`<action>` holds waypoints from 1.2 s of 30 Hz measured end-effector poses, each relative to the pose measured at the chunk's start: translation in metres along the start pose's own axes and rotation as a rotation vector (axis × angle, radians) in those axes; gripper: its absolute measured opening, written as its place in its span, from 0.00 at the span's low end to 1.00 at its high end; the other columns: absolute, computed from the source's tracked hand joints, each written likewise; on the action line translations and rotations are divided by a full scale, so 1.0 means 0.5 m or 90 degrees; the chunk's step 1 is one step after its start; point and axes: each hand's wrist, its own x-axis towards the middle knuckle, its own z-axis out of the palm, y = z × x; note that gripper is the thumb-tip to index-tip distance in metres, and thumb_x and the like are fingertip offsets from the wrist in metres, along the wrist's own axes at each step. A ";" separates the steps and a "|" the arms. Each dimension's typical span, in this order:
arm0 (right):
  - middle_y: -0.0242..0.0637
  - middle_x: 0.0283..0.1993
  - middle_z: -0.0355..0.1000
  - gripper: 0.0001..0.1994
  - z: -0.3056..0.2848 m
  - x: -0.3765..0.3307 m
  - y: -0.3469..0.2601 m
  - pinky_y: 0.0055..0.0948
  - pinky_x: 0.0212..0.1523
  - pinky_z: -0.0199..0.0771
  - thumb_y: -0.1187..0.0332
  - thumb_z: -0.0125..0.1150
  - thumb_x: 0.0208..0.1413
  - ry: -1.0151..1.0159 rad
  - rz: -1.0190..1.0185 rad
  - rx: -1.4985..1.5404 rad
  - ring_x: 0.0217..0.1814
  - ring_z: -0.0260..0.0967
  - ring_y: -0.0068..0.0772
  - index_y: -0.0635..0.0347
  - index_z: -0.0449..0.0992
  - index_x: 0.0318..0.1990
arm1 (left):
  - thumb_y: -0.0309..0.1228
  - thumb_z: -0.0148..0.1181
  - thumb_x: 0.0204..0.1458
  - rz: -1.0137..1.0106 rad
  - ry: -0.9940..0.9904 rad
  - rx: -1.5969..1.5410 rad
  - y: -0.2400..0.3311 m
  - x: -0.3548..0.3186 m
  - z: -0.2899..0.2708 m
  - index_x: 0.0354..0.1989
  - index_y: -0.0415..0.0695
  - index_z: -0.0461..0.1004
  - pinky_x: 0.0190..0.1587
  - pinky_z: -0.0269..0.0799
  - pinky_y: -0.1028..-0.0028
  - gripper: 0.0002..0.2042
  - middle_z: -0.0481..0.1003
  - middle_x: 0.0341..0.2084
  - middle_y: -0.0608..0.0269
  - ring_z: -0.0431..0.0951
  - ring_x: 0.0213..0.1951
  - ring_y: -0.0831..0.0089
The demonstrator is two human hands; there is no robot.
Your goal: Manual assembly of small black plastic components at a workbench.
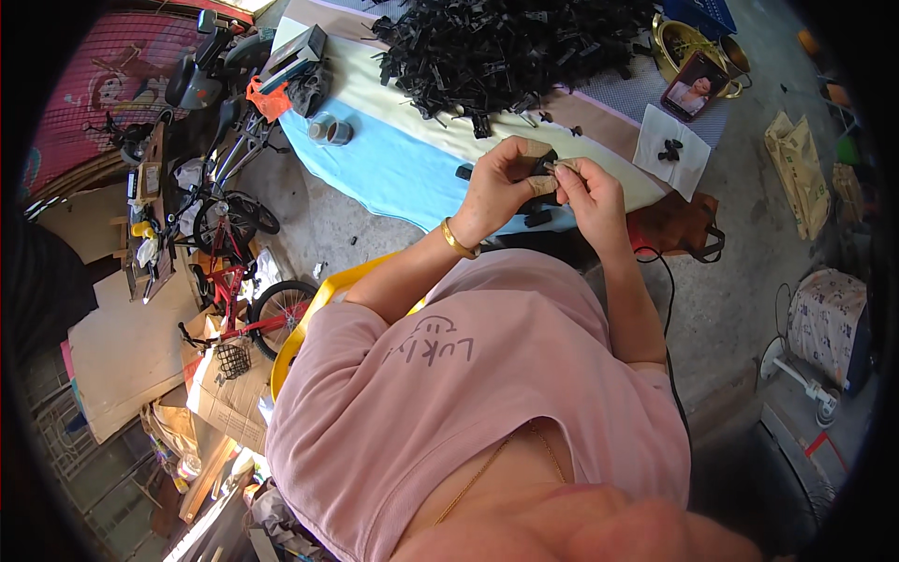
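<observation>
Both hands meet over the near edge of the cloth-covered table. My left hand (501,187), with beige wraps on its fingers and a gold bangle at the wrist, pinches a small black plastic part (550,161). Against the same part press the fingertips of my right hand (596,192), thumb and forefinger together; its exact shape is partly hidden by the fingers. Just below the hands lie a few more black pieces (537,219). Beyond them a large heap of black plastic parts (496,56) covers the far middle of the table, with several loose ones at its near edge.
On the right, a white sheet (688,140) bears a few black pieces, next to a phone (695,86) leaning on a brass-coloured pot (676,47). Two small jars (330,131) stand at the table's left. Bicycles (253,309) and flattened cardboard (131,347) crowd the left floor.
</observation>
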 end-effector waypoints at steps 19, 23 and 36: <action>0.25 0.21 0.65 0.04 0.006 -0.016 0.028 0.16 0.20 0.55 0.72 0.56 0.51 -0.024 0.070 0.147 0.20 0.55 0.12 0.64 0.72 0.30 | 0.24 0.51 0.52 -0.066 0.104 0.011 0.001 -0.009 0.003 0.42 0.39 0.65 0.38 0.71 0.77 0.09 0.72 0.35 0.59 0.75 0.36 0.70; 0.29 0.23 0.67 0.05 -0.016 -0.028 0.002 0.16 0.20 0.58 0.77 0.62 0.44 0.020 -0.121 -0.083 0.21 0.58 0.15 0.66 0.73 0.29 | 0.29 0.43 0.57 -0.250 0.069 -0.269 0.026 0.009 -0.030 0.50 0.39 0.59 0.43 0.74 0.71 0.14 0.70 0.39 0.56 0.74 0.40 0.66; 0.30 0.27 0.70 0.06 -0.010 -0.027 0.007 0.16 0.27 0.67 0.78 0.59 0.47 -0.025 0.048 0.077 0.26 0.66 0.17 0.66 0.71 0.33 | 0.22 0.50 0.53 -0.164 -0.177 -0.002 0.036 -0.030 0.003 0.55 0.38 0.58 0.46 0.68 0.73 0.20 0.68 0.45 0.60 0.70 0.43 0.74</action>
